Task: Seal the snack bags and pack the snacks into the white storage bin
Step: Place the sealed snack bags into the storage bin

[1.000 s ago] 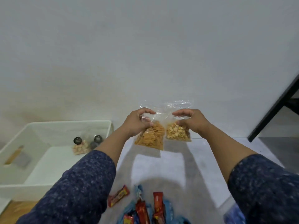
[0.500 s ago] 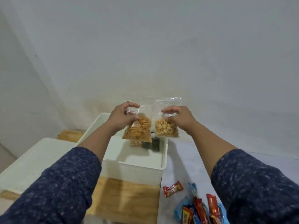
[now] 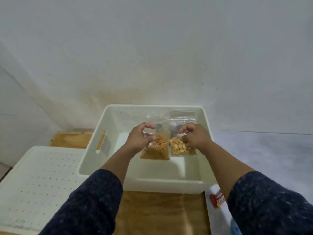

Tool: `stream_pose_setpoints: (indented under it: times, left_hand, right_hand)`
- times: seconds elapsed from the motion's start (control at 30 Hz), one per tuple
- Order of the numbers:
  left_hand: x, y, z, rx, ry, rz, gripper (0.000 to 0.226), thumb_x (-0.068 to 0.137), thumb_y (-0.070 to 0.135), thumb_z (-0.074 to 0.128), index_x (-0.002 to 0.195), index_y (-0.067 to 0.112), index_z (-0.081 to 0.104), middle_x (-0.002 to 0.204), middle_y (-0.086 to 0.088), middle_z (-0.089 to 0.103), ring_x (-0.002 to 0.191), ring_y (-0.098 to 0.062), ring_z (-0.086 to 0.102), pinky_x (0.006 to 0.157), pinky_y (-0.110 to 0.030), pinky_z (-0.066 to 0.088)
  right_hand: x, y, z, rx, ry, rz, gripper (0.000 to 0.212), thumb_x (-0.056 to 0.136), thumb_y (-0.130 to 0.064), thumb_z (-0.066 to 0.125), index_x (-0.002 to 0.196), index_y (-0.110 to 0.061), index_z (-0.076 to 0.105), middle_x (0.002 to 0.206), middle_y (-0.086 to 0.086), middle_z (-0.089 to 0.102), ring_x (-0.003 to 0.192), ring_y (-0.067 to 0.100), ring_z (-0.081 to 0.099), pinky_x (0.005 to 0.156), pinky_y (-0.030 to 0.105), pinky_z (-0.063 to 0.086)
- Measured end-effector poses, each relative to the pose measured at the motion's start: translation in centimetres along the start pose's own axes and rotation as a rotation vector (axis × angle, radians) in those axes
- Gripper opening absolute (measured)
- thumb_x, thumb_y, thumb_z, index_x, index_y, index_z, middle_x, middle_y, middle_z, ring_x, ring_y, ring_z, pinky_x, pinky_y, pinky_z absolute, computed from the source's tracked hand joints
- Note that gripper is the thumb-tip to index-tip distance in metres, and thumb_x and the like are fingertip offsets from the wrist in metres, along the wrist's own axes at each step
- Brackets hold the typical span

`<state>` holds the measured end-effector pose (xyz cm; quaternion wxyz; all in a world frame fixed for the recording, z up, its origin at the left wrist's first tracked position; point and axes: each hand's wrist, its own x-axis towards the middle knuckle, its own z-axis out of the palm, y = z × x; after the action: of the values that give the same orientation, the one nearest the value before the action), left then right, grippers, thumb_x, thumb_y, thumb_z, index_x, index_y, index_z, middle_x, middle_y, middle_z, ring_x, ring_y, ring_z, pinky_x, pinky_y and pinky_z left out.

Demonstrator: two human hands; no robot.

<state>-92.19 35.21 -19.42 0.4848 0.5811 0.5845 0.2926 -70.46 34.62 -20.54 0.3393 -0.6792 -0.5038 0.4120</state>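
Two snack bags, chips bag (image 3: 156, 146) and nut bag (image 3: 180, 147), hang upright side by side inside the bin (image 3: 108, 122), just above its floor. Left hand (image 3: 138, 139) pinches the chips bag, right hand (image 3: 194, 137) the nut bag, each grip clamped at its bag's top, so release is straight down.

Dim, flat indoor light fell from above; soft shadows lay inside the bin (image 3: 108, 119), the frame was slightly blurred, and wide-angle distortion bent its edges.
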Motion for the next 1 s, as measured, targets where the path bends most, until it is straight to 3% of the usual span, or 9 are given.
stream_pose_setpoints:
  times: [0.1,0.27,0.47,0.57,0.63,0.7,0.77,0.83,1.0]
  left_hand:
    - [2.3,-2.5,0.7,0.0,-0.065,-0.029,0.03,0.078,0.003,0.071,0.093,0.028,0.063,0.068,0.004,0.058,0.064,-0.011,0.057,0.061,-0.024,0.046]
    - [5.1,-4.1,2.1,-0.011,-0.116,-0.031,0.031,0.078,0.0,0.07,0.093,0.025,0.059,0.078,0.002,0.062,0.068,-0.009,0.057,0.063,-0.022,0.045]
    - [6.5,-4.8,2.8,0.061,-0.071,-0.039,0.032,0.075,0.019,0.076,0.098,0.032,0.057,0.095,0.0,0.06,0.081,-0.014,0.055,0.067,-0.025,0.045]
    - [6.5,-4.5,2.7,0.152,-0.05,-0.018,0.04,0.074,0.017,0.073,0.107,0.032,0.058,0.113,-0.001,0.056,0.099,-0.019,0.055,0.077,-0.027,0.044]
    - [6.2,-3.7,2.4,0.187,-0.028,0.006,0.043,0.072,0.016,0.073,0.109,0.031,0.058,0.12,-0.007,0.055,0.107,-0.027,0.053,0.086,-0.034,0.048]
    - [6.0,-2.8,1.9,0.261,0.005,0.033,0.041,0.073,0.016,0.074,0.111,0.025,0.06,0.117,-0.014,0.055,0.109,-0.036,0.052,0.091,-0.037,0.046]
    - [5.8,-1.5,1.2,0.362,0.034,0.049,0.041,0.077,0.017,0.071,0.116,0.021,0.059,0.126,-0.017,0.046,0.117,-0.034,0.048,0.096,-0.029,0.039]
    - [5.3,0.3,0.4,0.442,0.024,0.047,0.048,0.083,0.02,0.067,0.127,0.021,0.05,0.143,-0.015,0.027,0.13,-0.028,0.038,0.105,-0.028,0.032]
    - [3.4,6.1,-0.2,0.807,-0.088,0.091,0.072,0.089,0.039,0.057,0.147,0.031,0.016,0.158,-0.006,0.002,0.146,-0.024,0.002,0.114,-0.054,0.015]
  right_hand:
    - [1.6,2.3,1.7,0.003,0.042,0.066,0.042,0.069,0.016,0.058,0.06,-0.025,0.062,0.077,0.004,0.064,0.067,0.018,0.056,0.066,0.033,0.05]
    - [2.9,3.9,2.7,0.034,0.084,0.119,0.043,0.069,0.02,0.056,0.061,-0.021,0.06,0.062,-0.002,0.049,0.057,0.011,0.045,0.055,0.022,0.039]
    - [3.9,4.3,2.8,-0.002,0.072,0.106,0.038,0.07,0.017,0.063,0.064,-0.021,0.06,0.071,0.003,0.054,0.062,0.013,0.049,0.057,0.022,0.044]
    - [4.0,3.7,2.5,-0.123,0.081,0.097,0.03,0.071,0.016,0.063,0.073,-0.014,0.064,0.084,0.006,0.063,0.063,0.004,0.053,0.048,0.004,0.042]
    - [3.8,2.6,2.1,-0.201,0.109,0.089,0.026,0.072,0.011,0.066,0.089,-0.009,0.066,0.097,0.006,0.061,0.071,0.006,0.055,0.055,-0.004,0.037]
    - [3.4,0.7,1.5,-0.329,0.108,0.106,0.029,0.077,-0.001,0.068,0.105,-0.011,0.065,0.122,0.006,0.047,0.099,0.019,0.056,0.077,0.005,0.037]
    - [3.1,-1.1,0.7,-0.487,0.101,0.09,0.035,0.081,-0.01,0.067,0.115,-0.018,0.062,0.144,0.008,0.03,0.126,0.025,0.043,0.097,0.019,0.035]
    - [2.7,-2.8,-0.1,-0.577,0.069,0.054,0.049,0.08,-0.013,0.068,0.127,-0.021,0.055,0.152,0.007,0.02,0.136,0.025,0.034,0.108,0.028,0.032]
    - [-0.2,-6.9,-2.7,-0.914,0.052,-0.03,0.06,0.088,-0.024,0.054,0.144,-0.03,0.032,0.158,0.003,0.011,0.146,0.022,0.007,0.117,0.041,0.018]
